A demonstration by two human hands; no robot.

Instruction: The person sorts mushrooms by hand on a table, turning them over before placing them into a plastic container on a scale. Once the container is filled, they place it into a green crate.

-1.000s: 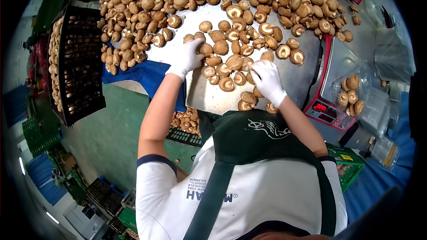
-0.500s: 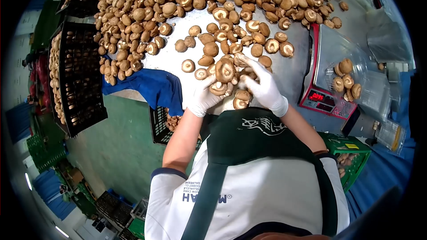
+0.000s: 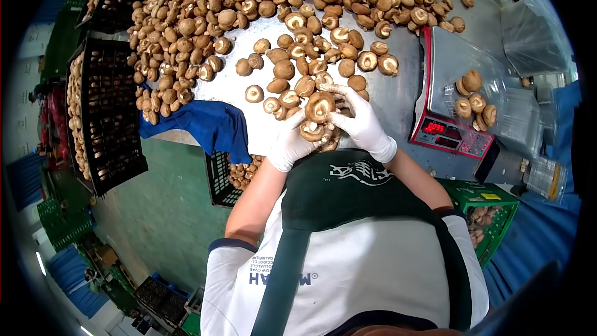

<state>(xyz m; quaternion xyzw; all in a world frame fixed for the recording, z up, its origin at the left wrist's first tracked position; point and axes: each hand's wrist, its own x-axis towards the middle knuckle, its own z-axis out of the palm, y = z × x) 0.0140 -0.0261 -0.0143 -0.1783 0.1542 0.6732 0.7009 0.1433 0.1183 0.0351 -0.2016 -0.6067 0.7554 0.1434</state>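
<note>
Both hands wear white gloves and meet at the table's near edge. My left hand (image 3: 293, 142) is curled round some mushrooms, one with its pale underside up (image 3: 312, 130). My right hand (image 3: 360, 121) has its fingers on a large brown mushroom (image 3: 320, 107) held above them, gills and stem facing up. More mushrooms show partly below and between the hands. Just beyond the fingers lies a loose group of mushrooms (image 3: 305, 86) on the metal table (image 3: 239, 96).
A big mushroom heap (image 3: 193, 25) covers the far side. At right, a red-framed scale (image 3: 451, 134) carries bagged mushrooms (image 3: 477, 101). A blue cloth (image 3: 205, 126) hangs over the edge at left. Black crates (image 3: 115, 112) stand left, with green crates (image 3: 497, 218) below right.
My right hand has closed in on the large mushroom, next to my left hand. Mushrooms that lay near my right wrist are now gathered between the hands. The view has shifted slightly.
</note>
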